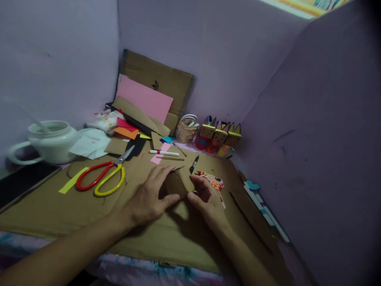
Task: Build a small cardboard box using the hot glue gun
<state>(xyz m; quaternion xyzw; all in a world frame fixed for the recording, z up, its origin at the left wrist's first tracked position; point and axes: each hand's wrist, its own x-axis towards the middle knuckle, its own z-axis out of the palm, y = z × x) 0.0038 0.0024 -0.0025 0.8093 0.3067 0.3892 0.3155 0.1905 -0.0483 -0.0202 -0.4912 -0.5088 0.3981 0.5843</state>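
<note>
A small brown cardboard box [175, 183] is gripped between my two hands above the cardboard sheet. My left hand [151, 194] closes on its left side, thumb at the front lower edge and fingers over the top. At the right side, my right hand [206, 198] pinches the edge with thumb and curled fingers. Just beyond the box lies a dark pointed tool [194, 163], perhaps a brush or pen tip. A piece of colourful patterned paper [212, 180] lies beside my right hand, partly covered by it.
Scissors [114, 169] with red and yellow handles lie left, near a yellow paper strip [73, 180]. A white mug [52, 141] and a dark phone-like slab [26, 182] stand far left. Behind are a white marker [164, 152], pink paper [144, 97] and decorated holders [220, 135]. Walls enclose both sides.
</note>
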